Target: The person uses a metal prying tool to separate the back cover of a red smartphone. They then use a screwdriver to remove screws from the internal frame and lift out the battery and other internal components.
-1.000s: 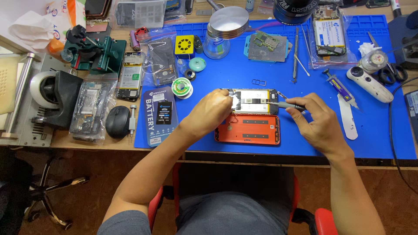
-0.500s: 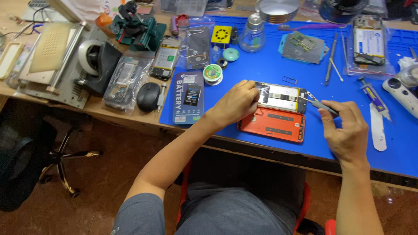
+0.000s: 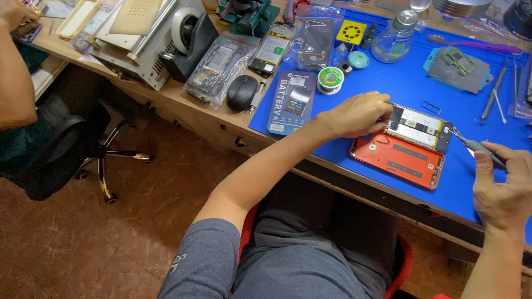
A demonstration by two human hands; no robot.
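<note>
Blue work mat covers the desk's right end. Near its front edge, the left hand pinches the opened phone; the right hand grips a screwdriver touching the phone's right end.

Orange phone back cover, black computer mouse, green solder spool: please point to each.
Orange phone back cover (image 3: 400,159), head view, flat inner face.
Black computer mouse (image 3: 241,92), head view, top shell.
Green solder spool (image 3: 332,77), head view, top flange.

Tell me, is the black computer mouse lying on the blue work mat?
No, the black computer mouse lies on the bare wooden desk, just left of the blue work mat.
</note>
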